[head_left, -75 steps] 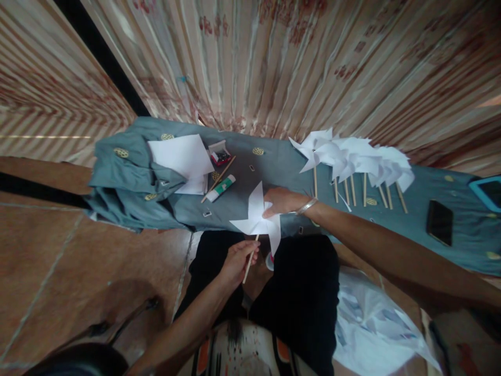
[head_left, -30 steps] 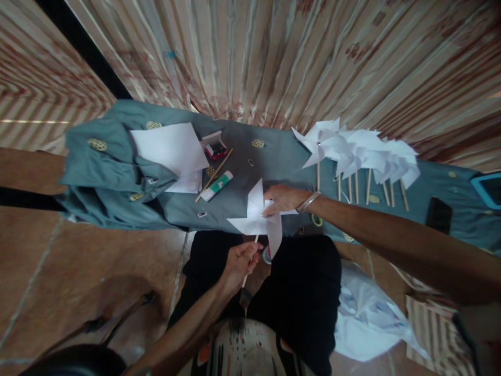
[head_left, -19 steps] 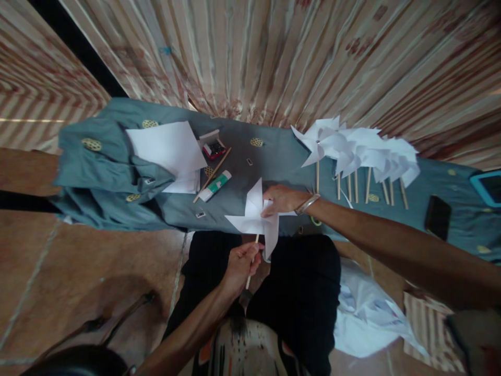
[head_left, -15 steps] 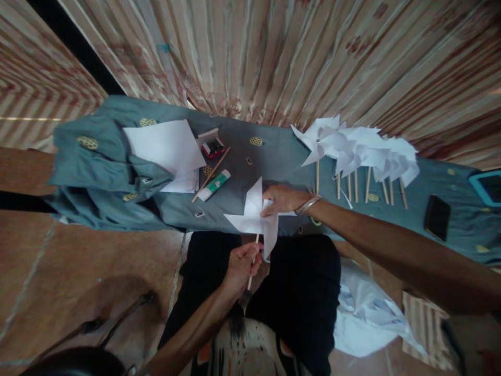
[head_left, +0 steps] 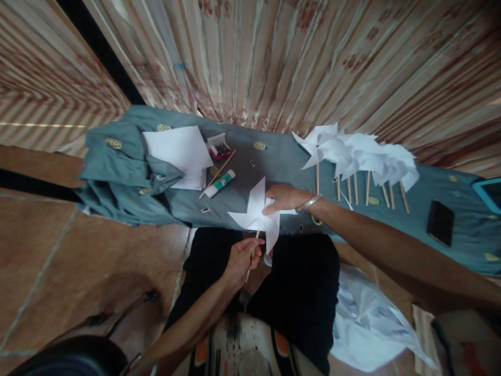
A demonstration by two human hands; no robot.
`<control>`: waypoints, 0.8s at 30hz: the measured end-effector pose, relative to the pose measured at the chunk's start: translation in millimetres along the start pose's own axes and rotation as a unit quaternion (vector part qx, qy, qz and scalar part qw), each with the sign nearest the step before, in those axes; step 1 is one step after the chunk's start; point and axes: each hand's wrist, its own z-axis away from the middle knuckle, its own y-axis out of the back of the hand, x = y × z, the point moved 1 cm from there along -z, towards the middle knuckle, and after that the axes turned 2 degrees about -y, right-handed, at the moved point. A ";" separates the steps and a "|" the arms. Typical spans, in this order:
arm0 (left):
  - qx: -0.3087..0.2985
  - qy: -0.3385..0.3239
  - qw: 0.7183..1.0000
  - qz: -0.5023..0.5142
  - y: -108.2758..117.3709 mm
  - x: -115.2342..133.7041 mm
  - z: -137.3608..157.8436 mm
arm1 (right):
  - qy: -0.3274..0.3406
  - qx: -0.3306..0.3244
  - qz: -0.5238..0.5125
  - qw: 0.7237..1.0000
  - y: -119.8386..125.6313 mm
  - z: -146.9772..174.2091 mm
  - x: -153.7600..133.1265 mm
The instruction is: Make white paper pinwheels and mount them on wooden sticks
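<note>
A white paper pinwheel on a thin wooden stick is held over the near edge of the cloth-covered table. My left hand is closed around the stick below the blades. The fingers of my right hand, with a bangle at the wrist, press on the pinwheel near its centre; the fingertips are partly hidden by paper. Behind and to the right, several finished-looking pinwheels lie overlapping in a row, sticks toward me. A green and white glue stick rests to the left beside a loose wooden stick.
White paper sheets lie at the left, partly under a fold of the grey-green cloth. A small open red box holds dark bits. At the right are a phone and a blue-edged device. A white plastic bag is on the floor.
The view has shifted slightly, so the table's left side appears further right. Both hands keep their hold on the pinwheel, whose blades have turned or tilted slightly.
</note>
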 end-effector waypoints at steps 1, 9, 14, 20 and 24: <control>0.001 -0.003 1.000 0.000 -0.1 0.1 0.0 | 0.000 0.001 0.002 1.000 -0.2 0.7 -0.4; 0.003 -0.009 1.000 0.014 -1.7 0.5 -0.7 | 0.003 0.010 -0.029 1.000 -2.5 1.0 3.0; 0.000 -0.010 1.000 0.018 -0.2 -0.6 -1.0 | 0.006 0.020 -0.021 1.000 -3.9 -2.0 4.4; -0.008 -0.012 1.000 0.007 0.5 -0.3 -1.5 | -0.011 0.045 -0.037 0.998 -5.6 0.2 2.0; -0.011 -0.013 1.000 -0.005 1.2 1.1 -0.5 | -0.013 0.075 -0.094 0.993 -13.2 5.5 3.4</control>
